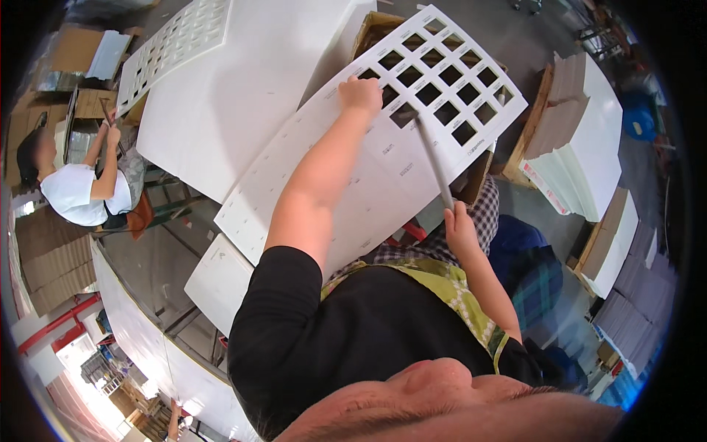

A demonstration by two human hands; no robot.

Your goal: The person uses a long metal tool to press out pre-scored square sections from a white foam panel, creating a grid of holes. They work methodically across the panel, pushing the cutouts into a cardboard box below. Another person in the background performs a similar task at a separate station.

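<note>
Right hand (461, 230) grips a stick (434, 158) — left hand (361, 96) curled on the board (398, 199), hold unclear — so a stray jab might tear it.

White board (375, 177), partly square-holed, under a grey rod-like tool (433, 158)

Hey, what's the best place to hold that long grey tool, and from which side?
Probably take the long grey tool by its near, lower end, coming from the body side, slightly right, where the right hand grips it. It is slim and slants away, its far end at the square cutouts in the white board.
</note>
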